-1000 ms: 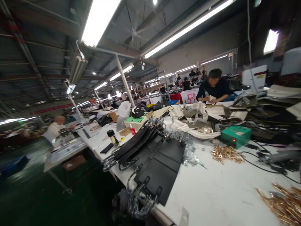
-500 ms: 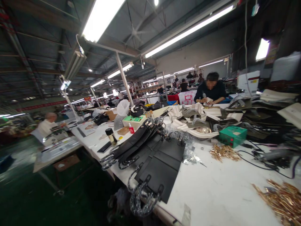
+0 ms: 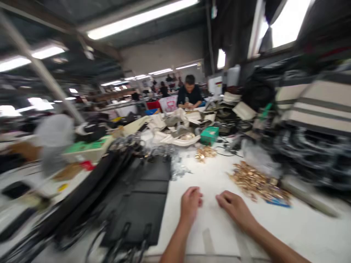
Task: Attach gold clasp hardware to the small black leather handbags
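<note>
My left hand (image 3: 190, 204) is over the white tabletop (image 3: 208, 230), its fingers curled in and nothing visible between them. To its right, my right hand (image 3: 234, 208) is also closed, thumb side toward the left hand; its palm side is hidden, so I cannot tell whether it holds anything. The two hands are apart. Left of my left hand lie flat black bag panels (image 3: 148, 201) with dark handles (image 3: 145, 233) at the near edge. Nearest to my right hand is a heap of gold-coloured metal pieces (image 3: 252, 179). Motion blur softens the picture.
A smaller gold heap (image 3: 205, 153) lies before a green box (image 3: 210, 136). Cream and dark pieces (image 3: 189, 128) are piled behind. Striped pieces (image 3: 323, 106) are stacked at right. A green-topped machine (image 3: 90, 146) stands at left. A co-worker (image 3: 189, 93) sits across the table.
The view has swung to the right, so the table's contents sit further left in the picture. Both my hands have come into view over the tabletop.
</note>
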A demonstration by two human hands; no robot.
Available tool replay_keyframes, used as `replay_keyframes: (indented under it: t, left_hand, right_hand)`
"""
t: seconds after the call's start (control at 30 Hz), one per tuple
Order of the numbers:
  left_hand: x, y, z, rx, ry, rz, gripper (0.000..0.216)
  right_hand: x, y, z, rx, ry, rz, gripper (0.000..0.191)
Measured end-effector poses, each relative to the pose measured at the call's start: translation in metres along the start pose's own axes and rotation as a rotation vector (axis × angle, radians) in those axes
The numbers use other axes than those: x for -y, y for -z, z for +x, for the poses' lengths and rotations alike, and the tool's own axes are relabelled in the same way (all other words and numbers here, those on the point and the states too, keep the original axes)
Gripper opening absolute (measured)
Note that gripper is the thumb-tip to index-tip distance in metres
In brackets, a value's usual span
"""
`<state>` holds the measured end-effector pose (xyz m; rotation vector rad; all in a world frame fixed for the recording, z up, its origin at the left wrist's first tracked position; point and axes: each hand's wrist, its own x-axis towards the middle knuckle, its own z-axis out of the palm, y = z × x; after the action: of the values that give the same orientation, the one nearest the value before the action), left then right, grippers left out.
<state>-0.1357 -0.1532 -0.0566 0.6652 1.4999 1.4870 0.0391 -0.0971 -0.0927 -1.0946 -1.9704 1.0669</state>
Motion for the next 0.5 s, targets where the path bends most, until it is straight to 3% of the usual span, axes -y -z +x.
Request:
replay_keyframes:
  t: [0.17,0.27,0.37,0.5]
  left_hand:
    - [0.028,0.023,0.043,0.104,-0.074,0.198,0.056]
    - [0.032,0.025,0.041,0.184,-0.084,0.272,0.054]
    - [0.026,0.025,0.033,0.172,-0.089,0.277,0.056]
    - [0.028,0.026,0.032,0.204,-0.111,0.268,0.052]
  right_hand:
    - [-0.005,-0.014,0.021,-0.143,0.022,-0.058,0.029]
    - [-0.005,-0.016,0.017,-0.167,0.021,-0.057,0.026]
    - [0.000,-0.016,0.011,-0.165,-0.003,-0.057,0.024]
    - [0.008,-0.012,0.026,-0.097,-0.052,-0.055,0.020]
